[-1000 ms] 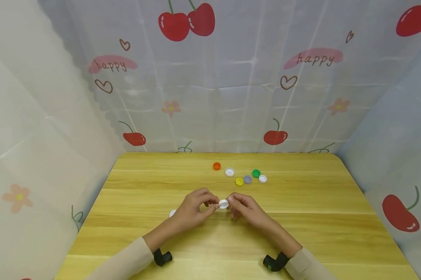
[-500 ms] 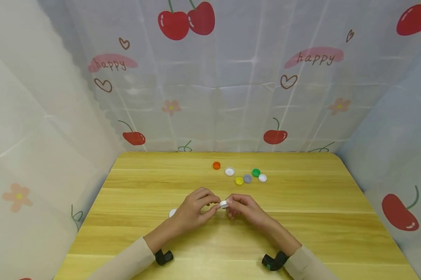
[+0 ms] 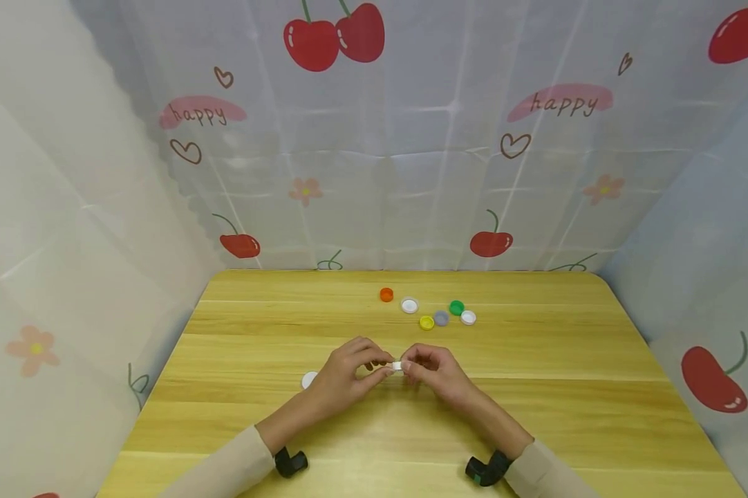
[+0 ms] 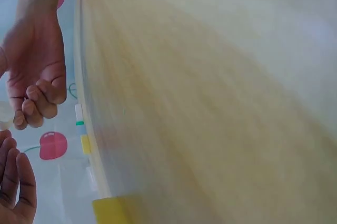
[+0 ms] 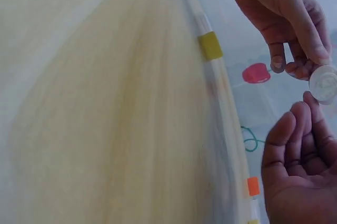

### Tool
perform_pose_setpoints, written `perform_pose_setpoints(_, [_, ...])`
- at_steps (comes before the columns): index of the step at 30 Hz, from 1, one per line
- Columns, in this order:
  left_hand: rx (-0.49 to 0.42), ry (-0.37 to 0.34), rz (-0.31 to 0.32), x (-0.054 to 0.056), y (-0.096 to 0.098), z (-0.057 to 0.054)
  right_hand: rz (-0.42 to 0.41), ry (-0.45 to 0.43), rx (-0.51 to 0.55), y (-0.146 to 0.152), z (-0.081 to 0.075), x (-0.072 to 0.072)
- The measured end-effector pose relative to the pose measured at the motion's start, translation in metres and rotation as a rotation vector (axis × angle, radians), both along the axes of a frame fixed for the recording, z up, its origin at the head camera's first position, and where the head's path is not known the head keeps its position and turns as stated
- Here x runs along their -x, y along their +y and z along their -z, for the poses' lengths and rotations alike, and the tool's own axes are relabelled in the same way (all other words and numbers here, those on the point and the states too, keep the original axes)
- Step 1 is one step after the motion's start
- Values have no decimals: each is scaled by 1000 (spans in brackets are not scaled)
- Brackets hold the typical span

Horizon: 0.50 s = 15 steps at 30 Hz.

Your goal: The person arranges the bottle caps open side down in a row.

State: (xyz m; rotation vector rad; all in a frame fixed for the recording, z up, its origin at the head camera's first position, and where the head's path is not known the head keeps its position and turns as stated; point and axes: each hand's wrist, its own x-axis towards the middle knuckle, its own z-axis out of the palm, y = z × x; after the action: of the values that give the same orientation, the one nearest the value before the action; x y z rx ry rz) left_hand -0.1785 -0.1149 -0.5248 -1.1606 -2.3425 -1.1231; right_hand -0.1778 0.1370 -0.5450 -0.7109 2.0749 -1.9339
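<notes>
A small, round, shallow white cap (image 3: pixel 397 366) was held above the smooth, wood-grained counter (image 3: pixel 256 311), pinched at its edge by the thumb and fingers of both the left hand (image 3: pixel 348 369) and the right hand (image 3: pixel 437 374). Farther back, an orange cap (image 3: pixel 386 294), a pale-rimmed disc (image 3: pixel 409 305), a yellow cap (image 3: pixel 426 323), a greyish cap (image 3: pixel 441 318), a green cap (image 3: pixel 457 308) and a plain white lid (image 3: pixel 469 317) were scattered before a creased, cherry-printed curtain (image 3: pixel 380 207). A flat white round (image 3: pixel 308 379) was partly blocked from sight by the left wrist.
</notes>
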Motion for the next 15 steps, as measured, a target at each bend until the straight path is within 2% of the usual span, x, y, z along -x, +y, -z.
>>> perform_pose_setpoints(4, [-73, -177, -11, -2, 0, 1, 87, 182, -42, -1, 1, -3])
perform_pose_setpoints(7, [-111, -248, -10, -3, 0, 2, 120, 316, -48, -1, 1, -4])
perform_pose_setpoints(11, [-139, -272, 11, -2, -1, 4, 122, 443, -54, -2, 1, -3])
perform_pose_setpoints(15, [-145, -251, 22, -2, -2, 4, 114, 473, -77, -1, 2, -3])
